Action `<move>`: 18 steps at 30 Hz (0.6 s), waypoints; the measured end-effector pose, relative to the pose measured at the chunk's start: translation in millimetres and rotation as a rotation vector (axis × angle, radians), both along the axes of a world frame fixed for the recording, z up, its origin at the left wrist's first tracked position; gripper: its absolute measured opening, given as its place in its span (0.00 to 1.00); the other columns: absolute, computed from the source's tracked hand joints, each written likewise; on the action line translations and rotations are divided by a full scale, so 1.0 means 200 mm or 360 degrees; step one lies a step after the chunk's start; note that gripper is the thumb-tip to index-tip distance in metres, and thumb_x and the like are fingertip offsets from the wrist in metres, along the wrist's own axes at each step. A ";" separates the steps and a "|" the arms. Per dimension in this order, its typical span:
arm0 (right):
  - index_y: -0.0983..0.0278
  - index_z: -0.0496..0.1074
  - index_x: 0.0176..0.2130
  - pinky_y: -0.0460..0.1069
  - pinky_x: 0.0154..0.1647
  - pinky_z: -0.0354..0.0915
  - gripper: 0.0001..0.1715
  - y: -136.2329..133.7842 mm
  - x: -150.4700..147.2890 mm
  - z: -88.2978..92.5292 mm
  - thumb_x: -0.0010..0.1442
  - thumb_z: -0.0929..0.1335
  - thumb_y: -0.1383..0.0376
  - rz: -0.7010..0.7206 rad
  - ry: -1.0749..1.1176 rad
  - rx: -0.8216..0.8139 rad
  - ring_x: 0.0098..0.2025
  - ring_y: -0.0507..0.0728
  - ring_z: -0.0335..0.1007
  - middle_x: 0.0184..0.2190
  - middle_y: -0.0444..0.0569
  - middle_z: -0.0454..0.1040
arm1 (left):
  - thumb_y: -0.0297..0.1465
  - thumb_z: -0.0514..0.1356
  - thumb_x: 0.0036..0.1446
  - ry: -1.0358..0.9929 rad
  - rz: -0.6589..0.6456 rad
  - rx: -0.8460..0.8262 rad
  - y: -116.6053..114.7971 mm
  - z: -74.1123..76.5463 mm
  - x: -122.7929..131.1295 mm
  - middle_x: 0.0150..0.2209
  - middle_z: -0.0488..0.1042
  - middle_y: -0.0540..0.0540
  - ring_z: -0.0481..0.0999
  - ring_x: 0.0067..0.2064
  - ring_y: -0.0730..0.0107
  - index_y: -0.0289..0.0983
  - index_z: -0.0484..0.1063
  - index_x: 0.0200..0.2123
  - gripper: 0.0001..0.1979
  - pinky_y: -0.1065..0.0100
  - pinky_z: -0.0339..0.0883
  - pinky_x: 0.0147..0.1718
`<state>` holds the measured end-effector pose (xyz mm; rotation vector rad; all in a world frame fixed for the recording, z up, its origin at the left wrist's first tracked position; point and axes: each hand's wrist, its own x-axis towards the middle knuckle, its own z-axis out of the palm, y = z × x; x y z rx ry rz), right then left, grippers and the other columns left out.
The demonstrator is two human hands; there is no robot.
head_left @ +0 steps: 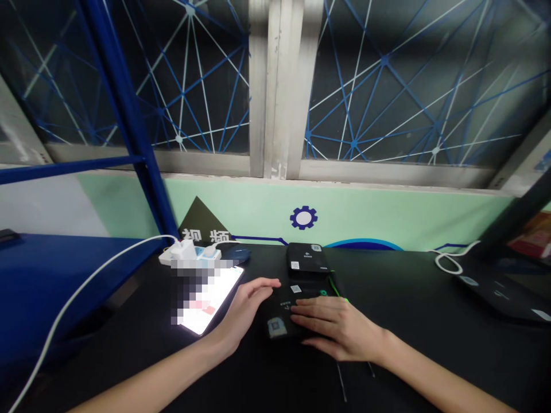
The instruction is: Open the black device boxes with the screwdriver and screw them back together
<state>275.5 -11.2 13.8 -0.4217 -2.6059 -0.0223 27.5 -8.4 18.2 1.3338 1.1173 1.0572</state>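
A flat black device (pixel 284 321) with small stickers lies on the black tabletop (pixel 408 304) in front of me. My left hand (pixel 245 310) rests at its left edge, fingers stretched toward its top. My right hand (pixel 336 330) lies flat on the device's right side, fingers spread and pointing left. A second black box (pixel 306 259) sits just behind it. A lit phone (pixel 206 298) lies left of my left hand.
A white power strip (pixel 189 253) with plugs and a white cable (pixel 77 292) sits behind the phone. A blue rack post (pixel 129 126) stands at left. Another black device (pixel 499 292) with a white cable lies at far right. The window wall is behind.
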 end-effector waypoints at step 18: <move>0.64 0.76 0.53 0.56 0.50 0.73 0.17 -0.01 0.00 -0.01 0.68 0.65 0.68 -0.0076 -0.0073 -0.0079 0.50 0.61 0.75 0.50 0.54 0.79 | 0.39 0.58 0.62 0.0363 -0.0182 0.0159 0.04 0.02 -0.03 0.49 0.78 0.45 0.74 0.51 0.55 0.43 0.77 0.46 0.13 0.59 0.64 0.51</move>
